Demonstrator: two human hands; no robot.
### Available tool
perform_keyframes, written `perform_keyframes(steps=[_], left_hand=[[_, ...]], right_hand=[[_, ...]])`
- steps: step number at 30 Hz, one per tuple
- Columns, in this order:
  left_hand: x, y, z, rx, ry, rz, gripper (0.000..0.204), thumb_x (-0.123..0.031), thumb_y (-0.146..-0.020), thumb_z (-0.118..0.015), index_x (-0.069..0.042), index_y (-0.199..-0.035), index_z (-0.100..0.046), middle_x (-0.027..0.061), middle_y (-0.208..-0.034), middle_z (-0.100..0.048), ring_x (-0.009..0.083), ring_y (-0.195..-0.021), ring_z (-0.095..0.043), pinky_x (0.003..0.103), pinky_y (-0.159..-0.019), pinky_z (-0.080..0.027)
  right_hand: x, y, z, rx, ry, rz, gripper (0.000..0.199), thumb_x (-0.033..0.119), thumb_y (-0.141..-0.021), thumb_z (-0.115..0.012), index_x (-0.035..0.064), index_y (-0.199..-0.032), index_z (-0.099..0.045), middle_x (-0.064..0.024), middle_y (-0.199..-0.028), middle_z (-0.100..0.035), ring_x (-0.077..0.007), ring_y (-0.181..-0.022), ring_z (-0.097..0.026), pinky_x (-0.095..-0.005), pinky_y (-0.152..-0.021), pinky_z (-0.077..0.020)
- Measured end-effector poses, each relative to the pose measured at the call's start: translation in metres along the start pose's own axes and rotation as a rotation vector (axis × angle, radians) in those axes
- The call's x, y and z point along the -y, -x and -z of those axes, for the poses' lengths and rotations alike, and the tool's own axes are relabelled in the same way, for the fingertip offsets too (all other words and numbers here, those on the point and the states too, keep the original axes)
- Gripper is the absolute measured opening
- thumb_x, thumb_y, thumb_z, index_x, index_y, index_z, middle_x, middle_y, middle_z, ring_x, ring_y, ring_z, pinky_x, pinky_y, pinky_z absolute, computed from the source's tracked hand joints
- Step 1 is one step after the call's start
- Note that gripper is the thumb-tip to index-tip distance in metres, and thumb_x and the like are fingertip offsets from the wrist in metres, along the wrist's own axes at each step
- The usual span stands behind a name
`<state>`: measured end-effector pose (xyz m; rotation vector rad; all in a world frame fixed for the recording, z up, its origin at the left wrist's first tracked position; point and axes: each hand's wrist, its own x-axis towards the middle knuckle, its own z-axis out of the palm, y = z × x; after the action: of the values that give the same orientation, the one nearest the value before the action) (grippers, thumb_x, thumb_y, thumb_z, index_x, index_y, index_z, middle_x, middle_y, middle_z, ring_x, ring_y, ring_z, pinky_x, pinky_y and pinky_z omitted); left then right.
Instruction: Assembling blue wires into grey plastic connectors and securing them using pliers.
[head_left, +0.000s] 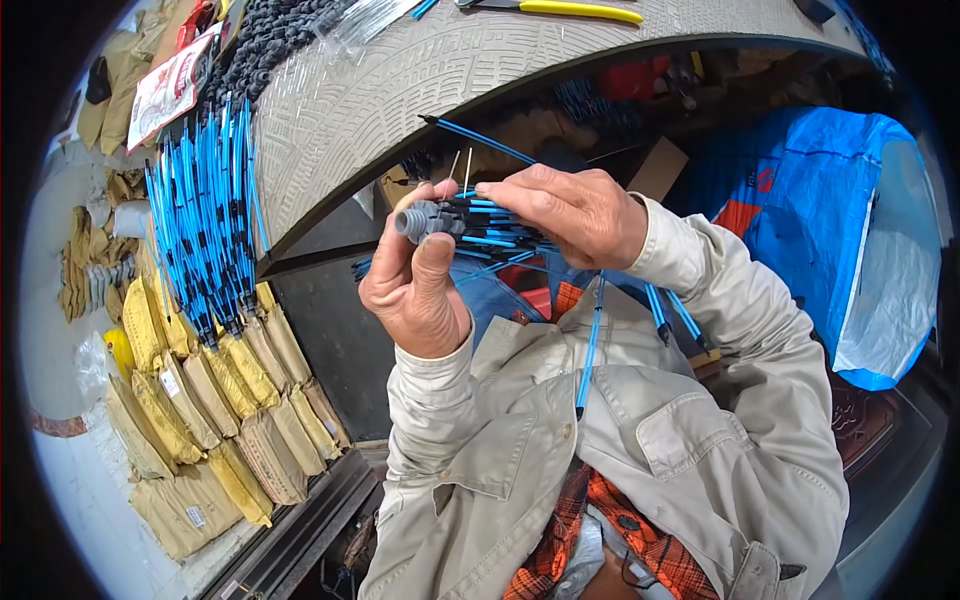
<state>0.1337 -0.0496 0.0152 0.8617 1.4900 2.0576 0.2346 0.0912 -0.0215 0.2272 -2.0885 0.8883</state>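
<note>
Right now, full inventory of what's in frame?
grey hub: one, grey, pinched in left hand
blue rods: a cluster, blue and black, fanned out from the hub under the right hand
rod bundle: many, blue and black, left of the table
table: one, grey patterned top, curved, upper centre
pliers: one, yellow handles, table's far edge
paper packets: many, tan, stacked lower left
blue bag: one, blue, right
left hand: holds hub
right hand: fingers on rods
</note>
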Motion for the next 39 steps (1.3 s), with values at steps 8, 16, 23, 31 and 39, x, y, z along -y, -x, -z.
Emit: perform_keyframes(steps=[8,16,23,31,39], left_hand=[[-0.002,0.005,-0.002,0.036,-0.242,-0.09,0.04,-0.023,-0.087,-0.056,0.005,-0.115,-0.049,0.0174,-0.107,-0.058,0.0209,-0.095,-0.054,0.031,-0.093,-0.038],[-0.005,0.018,-0.019,-0.037,-0.338,-0.165,0.037,-0.03,-0.09,-0.05,0.002,-0.11,-0.049,0.0189,-0.106,-0.058,0.0244,-0.101,-0.053,0.036,-0.095,-0.036],[-0.005,0.021,-0.025,0.006,-0.346,-0.271,0.04,-0.039,-0.092,-0.042,-0.002,-0.105,-0.046,0.0213,-0.108,-0.056,0.0291,-0.111,-0.049,0.042,-0.098,-0.033],[0.0,0.025,-0.027,-0.016,-0.279,-0.253,0.04,-0.041,-0.091,-0.04,-0.004,-0.103,-0.041,0.0216,-0.106,-0.057,0.0315,-0.112,-0.048,0.044,-0.103,-0.026],[0.002,0.029,-0.033,-0.01,-0.251,-0.216,0.042,-0.044,-0.091,-0.039,-0.003,-0.102,-0.038,0.022,-0.107,-0.056,0.0323,-0.11,-0.05,0.045,-0.102,-0.029]], right_hand=[[0.011,0.006,-0.002,0.037,0.203,0.099,0.041,-0.003,-0.071,-0.058,-0.0078,-0.111,-0.052,-0.0186,-0.101,-0.058,-0.0213,-0.07,-0.058,-0.0263,-0.054,-0.05],[0.034,0.011,-0.003,0.011,0.273,0.065,0.039,-0.002,-0.07,-0.06,-0.0065,-0.108,-0.055,-0.0184,-0.101,-0.058,-0.0189,-0.067,-0.057,-0.025,-0.053,-0.0487],[0.039,0.012,-0.004,-0.136,-0.194,-0.169,0.037,0.0,-0.067,-0.062,-0.003,-0.103,-0.06,-0.0137,-0.094,-0.059,-0.0159,-0.06,-0.053,-0.0229,-0.048,-0.0437],[0.044,0.011,-0.012,-0.186,0.135,-0.102,0.028,0.003,-0.067,-0.061,0.0006,-0.095,-0.058,-0.0069,-0.082,-0.055,-0.0137,-0.055,-0.047,-0.0238,-0.043,-0.0373],[0.024,0.002,0.012,0.11,0.207,0.056,0.018,0.005,-0.072,-0.056,0.0039,-0.088,-0.05,-0.004,-0.071,-0.044,-0.0136,-0.05,-0.042,-0.0262,-0.04,-0.0344]])
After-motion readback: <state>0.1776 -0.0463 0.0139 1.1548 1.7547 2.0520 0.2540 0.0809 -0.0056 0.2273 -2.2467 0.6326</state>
